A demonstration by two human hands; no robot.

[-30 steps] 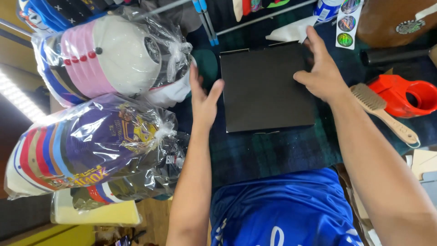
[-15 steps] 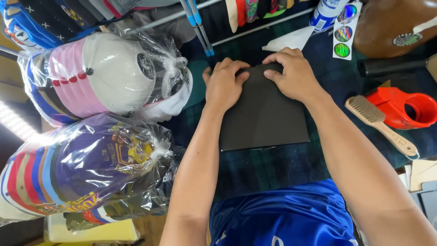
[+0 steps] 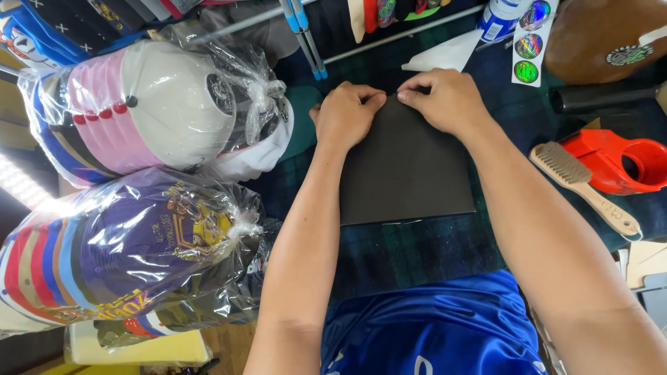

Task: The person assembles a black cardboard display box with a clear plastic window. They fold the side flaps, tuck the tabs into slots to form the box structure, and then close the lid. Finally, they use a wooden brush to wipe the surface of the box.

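Black flat sheet (image 3: 406, 167) lay on plaid worktop (image 3: 431, 257) | left hand (image 3: 347, 114) and right hand (image 3: 445, 101) side by side, both pinching its far edge | sheet stretched back toward the person.

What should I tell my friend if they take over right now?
Left hand: fingers curled down on the far edge of the flat black sheet.
Right hand: pinching that same far edge, close beside the left.
The sheet lies flat on the dark plaid cloth, near edge free.
Bagged stacks of caps sit to the left; a wooden brush and red scoop to the right, untouched.
Done: both hands are on the far edge. Left: whatever follows with that edge; the sheet is not lifted.
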